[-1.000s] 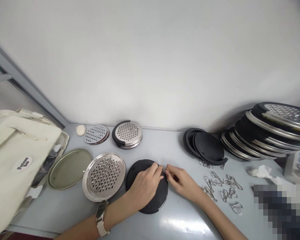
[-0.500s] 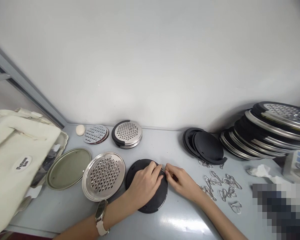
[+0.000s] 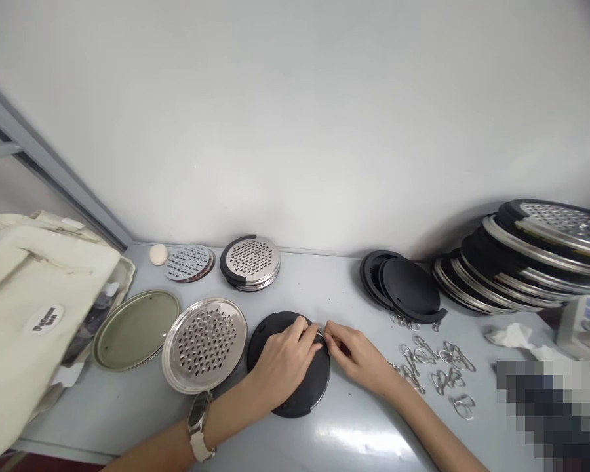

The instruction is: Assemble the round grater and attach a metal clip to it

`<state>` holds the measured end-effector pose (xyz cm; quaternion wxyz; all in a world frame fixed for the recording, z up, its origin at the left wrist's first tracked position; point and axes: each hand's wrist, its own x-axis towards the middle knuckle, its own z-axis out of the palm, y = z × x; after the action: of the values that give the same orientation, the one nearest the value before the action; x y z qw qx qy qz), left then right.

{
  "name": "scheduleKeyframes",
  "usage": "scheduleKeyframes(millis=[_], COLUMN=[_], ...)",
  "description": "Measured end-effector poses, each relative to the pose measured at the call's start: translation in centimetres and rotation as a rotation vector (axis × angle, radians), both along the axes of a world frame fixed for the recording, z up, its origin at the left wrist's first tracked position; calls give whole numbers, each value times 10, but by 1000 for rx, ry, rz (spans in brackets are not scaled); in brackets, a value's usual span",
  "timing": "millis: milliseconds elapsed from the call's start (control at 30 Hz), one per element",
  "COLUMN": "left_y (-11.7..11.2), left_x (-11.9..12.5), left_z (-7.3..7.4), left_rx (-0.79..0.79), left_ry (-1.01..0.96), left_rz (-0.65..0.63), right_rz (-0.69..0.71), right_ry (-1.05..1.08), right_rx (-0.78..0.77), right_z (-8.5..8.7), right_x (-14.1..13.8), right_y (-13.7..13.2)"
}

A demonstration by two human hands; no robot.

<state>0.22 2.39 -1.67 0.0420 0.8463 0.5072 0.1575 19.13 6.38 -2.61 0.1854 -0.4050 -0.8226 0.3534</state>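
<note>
A black round disc [image 3: 309,391] with a thin metal rim lies on the table in front of me. My left hand [image 3: 286,357], with a watch on its wrist, presses over the disc, its fingers closed near the right edge. At that same edge my right hand [image 3: 353,352] pinches a thin metal wire piece [image 3: 320,334], mostly hidden by the fingertips. Just left of the disc sits a round metal grater plate [image 3: 204,344] with raised holes. Beyond the right hand several bent wire rings [image 3: 424,352] are scattered.
A green round lid [image 3: 137,331] lies by a cream bag [image 3: 44,328] at left. Smaller grater discs [image 3: 187,262] and a grater stack [image 3: 252,259] are along the wall. Black discs [image 3: 408,288] and a tall leaning grater stack [image 3: 521,262] stand at right.
Both hands stay at the disc's right edge, nearly still. Slightly more of the thin metal piece shows between the fingertips.
</note>
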Motion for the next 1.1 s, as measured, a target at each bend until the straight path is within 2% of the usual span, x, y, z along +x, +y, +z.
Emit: scheduleKeyframes(millis=[433,1100], left_y=[0,-2], left_x=[0,1], left_z=[-2,0], left_rx=[-2,-38], left_ry=[7,63], left_rz=[-18,-52], right_rz=[-5,-21], right_ry=[-24,-13], right_rx=[12,-25], right_z=[-7,-5], right_x=[0,-1], right_y=[0,1])
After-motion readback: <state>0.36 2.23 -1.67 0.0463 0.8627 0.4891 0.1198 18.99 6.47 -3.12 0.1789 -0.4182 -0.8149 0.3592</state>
